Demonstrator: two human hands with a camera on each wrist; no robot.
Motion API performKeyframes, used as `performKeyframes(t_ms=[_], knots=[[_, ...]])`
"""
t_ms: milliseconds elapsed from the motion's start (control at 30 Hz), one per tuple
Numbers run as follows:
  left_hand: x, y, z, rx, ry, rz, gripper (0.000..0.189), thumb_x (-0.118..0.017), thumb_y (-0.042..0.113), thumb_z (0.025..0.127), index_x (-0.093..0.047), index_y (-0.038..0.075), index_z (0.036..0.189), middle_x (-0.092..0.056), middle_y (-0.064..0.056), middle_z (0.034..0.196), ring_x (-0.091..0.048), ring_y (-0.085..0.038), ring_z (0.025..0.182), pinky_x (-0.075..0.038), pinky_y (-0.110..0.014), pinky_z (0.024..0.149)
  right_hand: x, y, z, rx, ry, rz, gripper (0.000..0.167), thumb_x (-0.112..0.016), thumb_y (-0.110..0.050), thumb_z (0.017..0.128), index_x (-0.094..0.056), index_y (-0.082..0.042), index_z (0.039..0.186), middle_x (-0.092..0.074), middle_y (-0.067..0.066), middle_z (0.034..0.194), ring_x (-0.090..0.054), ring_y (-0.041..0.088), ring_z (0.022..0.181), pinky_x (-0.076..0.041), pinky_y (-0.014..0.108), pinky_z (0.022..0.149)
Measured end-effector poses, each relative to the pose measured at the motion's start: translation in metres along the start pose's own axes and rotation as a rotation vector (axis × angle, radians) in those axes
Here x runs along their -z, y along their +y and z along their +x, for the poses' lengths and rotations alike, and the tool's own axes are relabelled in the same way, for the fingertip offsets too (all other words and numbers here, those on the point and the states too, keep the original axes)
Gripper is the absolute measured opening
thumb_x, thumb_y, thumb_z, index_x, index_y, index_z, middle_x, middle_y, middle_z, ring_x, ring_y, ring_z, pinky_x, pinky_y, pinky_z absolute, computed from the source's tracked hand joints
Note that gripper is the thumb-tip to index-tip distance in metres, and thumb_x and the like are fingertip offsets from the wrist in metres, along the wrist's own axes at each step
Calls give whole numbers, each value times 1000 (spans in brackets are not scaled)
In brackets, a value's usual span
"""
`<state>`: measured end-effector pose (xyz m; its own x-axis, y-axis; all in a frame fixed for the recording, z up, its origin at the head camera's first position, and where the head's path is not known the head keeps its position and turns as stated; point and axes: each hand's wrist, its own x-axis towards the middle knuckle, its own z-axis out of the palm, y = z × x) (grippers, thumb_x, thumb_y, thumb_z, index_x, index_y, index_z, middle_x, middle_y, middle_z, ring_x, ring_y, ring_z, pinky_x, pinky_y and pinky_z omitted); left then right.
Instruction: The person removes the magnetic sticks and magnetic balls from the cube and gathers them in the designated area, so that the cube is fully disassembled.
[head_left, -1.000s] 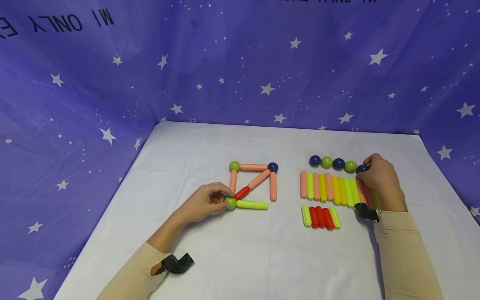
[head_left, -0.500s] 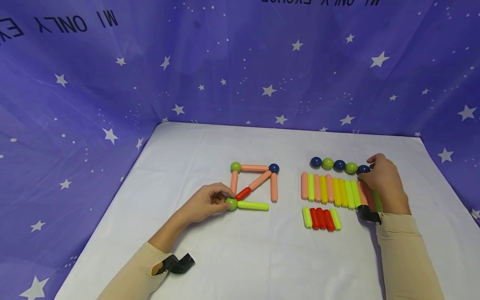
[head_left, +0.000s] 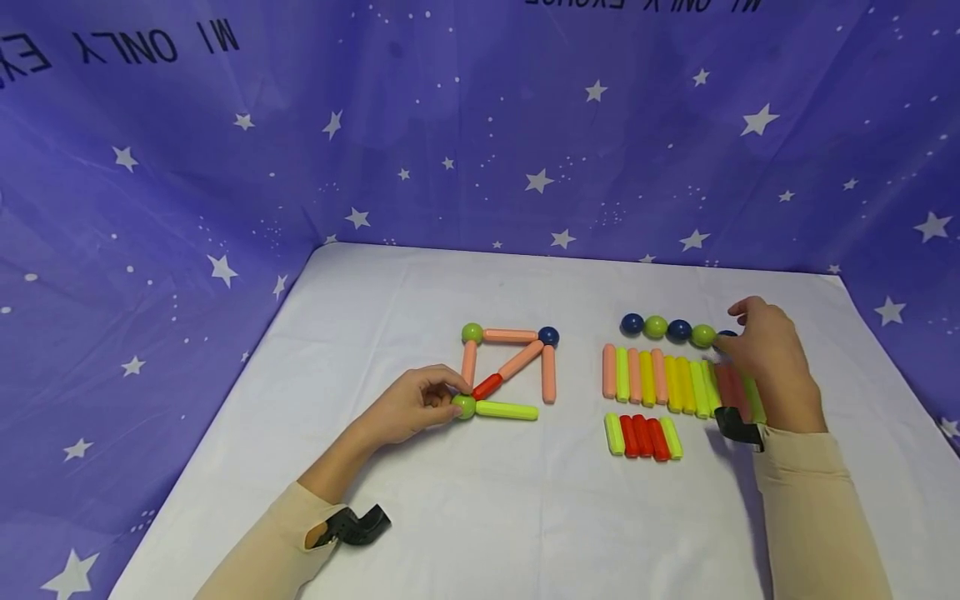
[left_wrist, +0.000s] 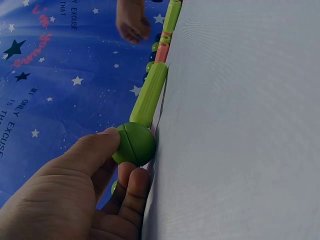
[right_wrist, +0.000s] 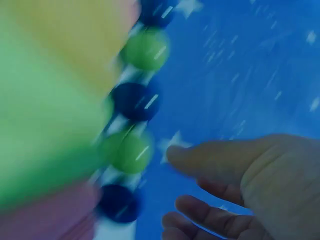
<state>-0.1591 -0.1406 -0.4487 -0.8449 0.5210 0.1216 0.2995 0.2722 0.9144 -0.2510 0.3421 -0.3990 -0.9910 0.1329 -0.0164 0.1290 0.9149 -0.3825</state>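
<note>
A green ball [head_left: 465, 407] is pinched by the left hand [head_left: 405, 407], lime stick [head_left: 507, 411] at three o'clock; nothing is gripped by the part-open right hand [head_left: 772, 357], blue ball [right_wrist: 120, 203] at ten o'clock.

A purple-blue fabric [head_left: 420, 125] stands behind the white tabletop [head_left: 562, 517] and along its left and right sides, with soft folds where it turns the corners. White stars [head_left: 760, 119] and small dots are scattered over it, and black capital lettering [head_left: 135, 46] runs upside down near the top. The left wrist view also shows pink handwriting [left_wrist: 37, 37] and dark stars [left_wrist: 15, 48]. Faint creases mark the tabletop, under soft, fairly even light.
</note>
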Motion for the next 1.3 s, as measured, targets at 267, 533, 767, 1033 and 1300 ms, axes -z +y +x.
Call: performKeyframes(t_ms=[267,533,767,1033,1300], knots=[[0,2,0,8,3,11,23,-70,-2,87,-67,2,109,-65,-11,104,-56,-27,79,-46,-28,64,-33,-102,-42,354,-70,18,41,-62,-21,93,-53,4,125,-57,24,113,-55,38,98,-47,54,84],[-1,2,1,-6,4,9,22,-70,-3,87,-67,2,108,-65,-11,103,-56,-25,78,-46,-28,64,-102,-156,-83,549,-260,-76,55,-67,-28,92,-48,0,136,-55,7,93,-51,19,75,-45,31,63],[2,-15,6,-6,-2,35,23,-72,1,87,-69,10,108,-66,-3,102,-59,-23,80,-48,-28,65,-107,-157,-86,594,-260,-72,47,-73,-18,83,-53,-1,123,-51,2,83,-48,18,73,-42,32,64],[2,-30,6,-7,5,33,24,-74,9,87,-69,20,108,-64,6,102,-57,-19,79,-48,-28,64,-99,-157,-92,534,-263,-131,36,-76,-29,77,-52,-14,99,-48,1,79,-46,17,67,-38,30,56],[-2,-14,0,28,14,29,24,-71,-1,87,-68,6,110,-65,-7,103,-56,-27,79,-44,-27,63,-92,-154,-96,449,-344,-9,25,-73,-20,87,-53,-11,100,-50,2,72,-48,17,63,-39,30,54]])
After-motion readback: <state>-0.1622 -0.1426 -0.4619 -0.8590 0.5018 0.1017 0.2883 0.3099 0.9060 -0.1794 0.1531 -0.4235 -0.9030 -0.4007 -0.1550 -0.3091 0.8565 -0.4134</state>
